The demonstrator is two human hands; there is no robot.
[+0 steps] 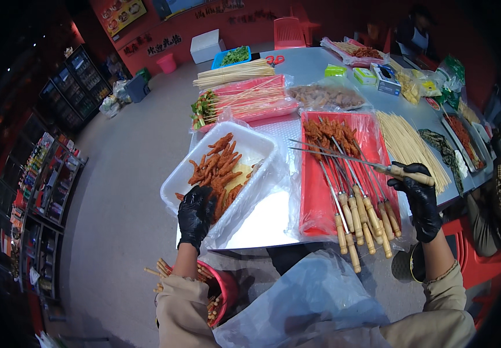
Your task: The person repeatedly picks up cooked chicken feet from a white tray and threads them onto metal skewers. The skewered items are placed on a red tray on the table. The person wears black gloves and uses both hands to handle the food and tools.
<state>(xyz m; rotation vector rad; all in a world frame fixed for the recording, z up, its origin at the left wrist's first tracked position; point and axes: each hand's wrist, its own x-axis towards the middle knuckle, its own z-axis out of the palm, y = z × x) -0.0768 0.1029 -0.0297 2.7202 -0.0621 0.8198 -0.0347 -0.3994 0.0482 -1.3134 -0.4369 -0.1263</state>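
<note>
My left hand (196,215), in a black glove, reaches into a white foam tray (259,143) lined with clear plastic. It rests against reddish-brown chicken feet (219,167); its fingertips are hidden, so a grip cannot be made out. At the right, my black-gloved right hand (418,204) is closed around wooden-handled metal skewers (411,175). Two bare blades point left from it, above a red tray (313,204). In that tray lie loaded skewers, with chicken feet (333,132) at the far end and wooden handles (357,213) over the near edge.
Bamboo sticks (411,143) lie right of the red tray. Behind are a pink tray of vegetable skewers (250,98), a bag of meat pieces (326,95) and red-handled scissors (275,60). Below my left arm stands a pink bucket (228,282) holding wooden-handled skewers. People sit at the right.
</note>
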